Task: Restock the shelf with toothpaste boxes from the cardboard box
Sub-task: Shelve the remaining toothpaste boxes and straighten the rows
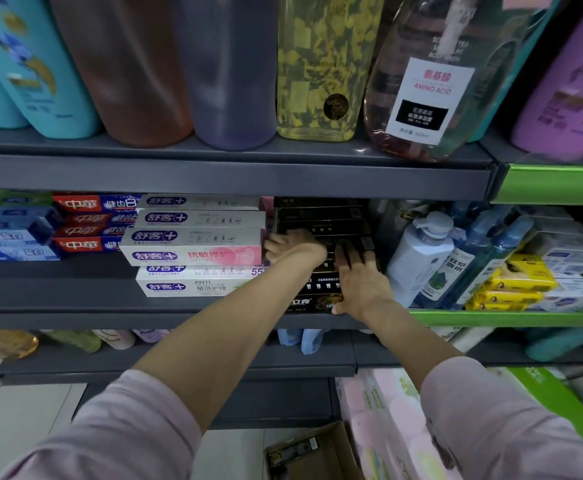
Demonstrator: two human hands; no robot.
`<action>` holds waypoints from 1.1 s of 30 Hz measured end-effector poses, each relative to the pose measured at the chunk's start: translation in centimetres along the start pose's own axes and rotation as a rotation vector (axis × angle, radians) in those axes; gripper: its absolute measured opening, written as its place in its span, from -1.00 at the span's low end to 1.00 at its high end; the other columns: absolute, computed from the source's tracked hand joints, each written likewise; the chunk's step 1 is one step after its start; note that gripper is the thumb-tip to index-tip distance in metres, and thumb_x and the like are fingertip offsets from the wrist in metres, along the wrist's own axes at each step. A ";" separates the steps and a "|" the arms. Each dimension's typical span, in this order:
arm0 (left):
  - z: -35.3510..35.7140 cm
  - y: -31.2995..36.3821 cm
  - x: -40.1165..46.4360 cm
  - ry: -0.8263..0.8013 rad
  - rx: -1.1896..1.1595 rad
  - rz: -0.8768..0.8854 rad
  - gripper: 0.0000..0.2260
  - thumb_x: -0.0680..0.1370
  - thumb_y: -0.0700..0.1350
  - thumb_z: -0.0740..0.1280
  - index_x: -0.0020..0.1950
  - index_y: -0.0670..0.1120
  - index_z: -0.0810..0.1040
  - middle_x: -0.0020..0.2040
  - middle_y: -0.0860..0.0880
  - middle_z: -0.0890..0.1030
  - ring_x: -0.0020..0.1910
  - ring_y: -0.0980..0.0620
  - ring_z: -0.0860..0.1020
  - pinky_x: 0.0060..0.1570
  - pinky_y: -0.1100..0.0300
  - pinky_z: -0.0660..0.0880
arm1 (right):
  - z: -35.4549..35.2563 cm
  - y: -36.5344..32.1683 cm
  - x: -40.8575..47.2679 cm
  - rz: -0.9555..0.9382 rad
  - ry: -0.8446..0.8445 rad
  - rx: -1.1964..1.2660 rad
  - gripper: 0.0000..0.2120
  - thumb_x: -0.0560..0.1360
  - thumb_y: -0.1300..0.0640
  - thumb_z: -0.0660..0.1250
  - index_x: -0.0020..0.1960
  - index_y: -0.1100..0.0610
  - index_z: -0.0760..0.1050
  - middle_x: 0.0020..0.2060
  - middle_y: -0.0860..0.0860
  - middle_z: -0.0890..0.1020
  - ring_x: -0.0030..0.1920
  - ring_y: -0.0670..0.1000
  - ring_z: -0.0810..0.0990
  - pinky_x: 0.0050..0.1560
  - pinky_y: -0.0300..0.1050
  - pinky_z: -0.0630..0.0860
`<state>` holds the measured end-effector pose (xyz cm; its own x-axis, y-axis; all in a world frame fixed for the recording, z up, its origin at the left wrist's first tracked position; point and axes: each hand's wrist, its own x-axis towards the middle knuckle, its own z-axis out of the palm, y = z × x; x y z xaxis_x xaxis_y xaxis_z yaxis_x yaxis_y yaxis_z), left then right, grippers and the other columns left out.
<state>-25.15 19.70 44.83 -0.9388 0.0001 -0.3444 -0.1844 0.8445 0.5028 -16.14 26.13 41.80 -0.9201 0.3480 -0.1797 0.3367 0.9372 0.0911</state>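
Note:
A stack of black toothpaste boxes (321, 216) stands on the middle shelf (75, 317), between white toothpaste boxes (196, 237) and a white pump bottle (418, 258). My left hand (293, 245) is on the left front of the black stack, fingers curled against a box partway up. My right hand (359, 278) lies flat with straight fingers on the stack's right front, thumb near the bottom box. The cardboard box (311, 455) sits on the floor below, its inside mostly hidden.
Red toothpaste boxes (92, 220) and blue ones (9, 233) fill the shelf's left. Mouthwash bottles (484, 251) and yellow packs (515, 278) stand to the right. Large bottles (231, 71) line the upper shelf. Pink tissue packs (387, 427) lean beside the cardboard box.

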 end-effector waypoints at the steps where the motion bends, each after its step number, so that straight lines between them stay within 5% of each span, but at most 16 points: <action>1: -0.1 -0.5 0.1 0.006 0.037 -0.042 -0.66 0.63 -0.05 0.16 0.38 -0.10 0.39 0.45 -0.14 0.19 0.38 -0.12 0.20 0.34 0.08 0.19 | 0.0 0.1 0.0 -0.003 -0.001 0.002 0.12 0.34 -0.14 0.47 0.54 0.13 -0.25 0.52 0.05 -0.06 0.46 0.19 0.02 0.32 0.00 0.39; 10: 0.2 0.2 0.9 -0.093 -0.047 -0.132 -0.58 0.56 -0.03 0.28 0.38 -0.14 0.38 0.41 -0.17 0.28 0.40 -0.13 0.19 0.38 0.16 0.11 | 0.6 0.0 0.3 -0.014 0.021 -0.050 0.14 0.34 -0.18 0.45 0.53 0.16 -0.30 0.53 0.08 -0.08 0.43 0.19 0.04 0.23 0.02 0.49; 16: 0.7 -0.5 0.2 0.020 -0.078 -0.122 -0.68 0.66 -0.14 0.04 0.37 -0.17 0.39 0.39 -0.19 0.33 0.36 -0.16 0.27 0.36 0.10 0.16 | 0.7 0.2 0.2 -0.018 0.019 -0.042 0.12 0.36 -0.17 0.44 0.53 0.16 -0.29 0.53 0.07 -0.10 0.45 0.20 0.01 0.23 0.02 0.49; 23: -0.3 -0.1 2.1 -0.003 -0.102 -0.064 -0.69 0.56 -0.14 0.24 0.28 -0.17 0.47 0.27 -0.13 0.52 0.29 -0.12 0.43 0.27 0.12 0.30 | 0.8 0.1 0.4 -0.023 -0.002 -0.061 0.13 0.37 -0.17 0.44 0.53 0.17 -0.32 0.54 0.11 -0.15 0.47 0.21 -0.03 0.27 0.01 0.46; 33: 0.0 -1.7 2.1 -0.094 -0.660 -0.052 -0.59 0.35 -0.35 0.22 0.20 -0.25 0.50 0.14 -0.20 0.58 0.10 -0.17 0.53 0.13 0.02 0.51 | 1.2 0.0 0.2 -0.024 0.044 -0.083 0.19 0.33 -0.21 0.45 0.51 0.22 -0.35 0.52 0.17 -0.17 0.46 0.21 0.02 0.36 -0.01 0.37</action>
<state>-26.80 18.27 43.25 -0.8999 0.0401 -0.4342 -0.3963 0.3400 0.8528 -16.14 26.23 40.61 -0.9362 0.3222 -0.1402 0.2980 0.9395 0.1688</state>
